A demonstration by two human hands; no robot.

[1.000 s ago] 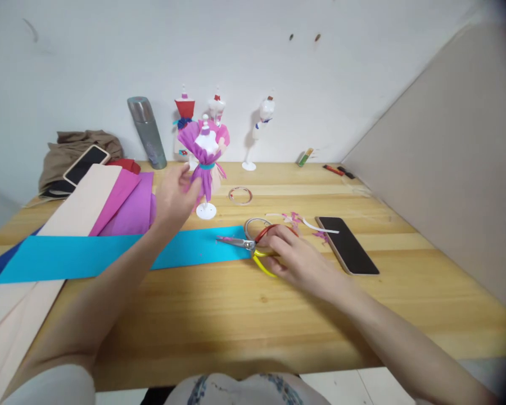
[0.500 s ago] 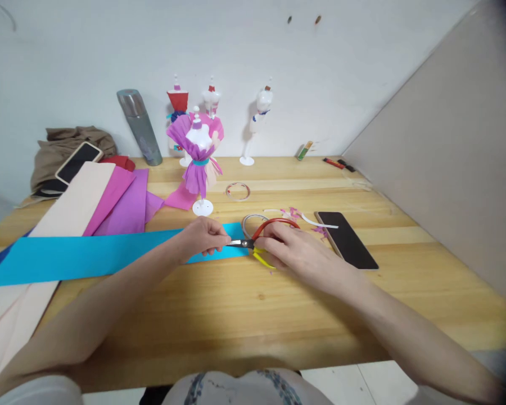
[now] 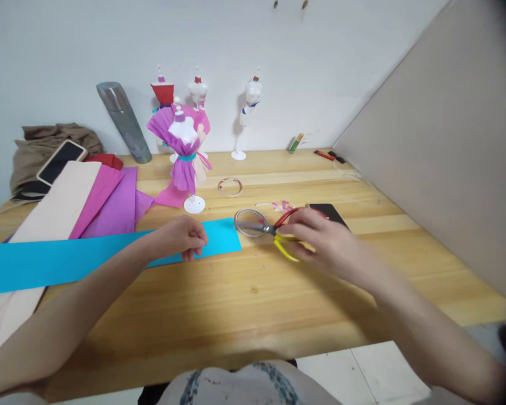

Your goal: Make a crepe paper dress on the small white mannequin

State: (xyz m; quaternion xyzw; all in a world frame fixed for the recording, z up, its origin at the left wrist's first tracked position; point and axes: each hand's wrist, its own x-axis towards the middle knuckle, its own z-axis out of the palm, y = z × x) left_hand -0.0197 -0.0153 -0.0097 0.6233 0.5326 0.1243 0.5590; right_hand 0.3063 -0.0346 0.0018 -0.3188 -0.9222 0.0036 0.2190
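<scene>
My right hand (image 3: 316,233) is closed round the red and yellow handles of the scissors (image 3: 270,229), whose blades point left over a ring-shaped roll of tape (image 3: 250,223). Over the blue paper strip (image 3: 221,235) is my left hand (image 3: 185,239), its fingers curled together; whatever they may pinch is too small to make out. The strip runs from the left edge of the view to the tape roll. Behind my left hand stands a small white dress form (image 3: 183,130) wrapped in purple and pink paper with a teal band.
Pink, purple and cream papers (image 3: 113,202) lie at left, near a phone (image 3: 62,162), brown cloth (image 3: 63,138) and a leaning bottle (image 3: 126,124). More dress forms (image 3: 253,93) stand behind. A second phone (image 3: 329,212) is partly behind my right hand.
The scissors have moved right, away from my left hand, with my right hand still round them. My left hand has shifted left along the strip. The camera view has shifted slightly.
</scene>
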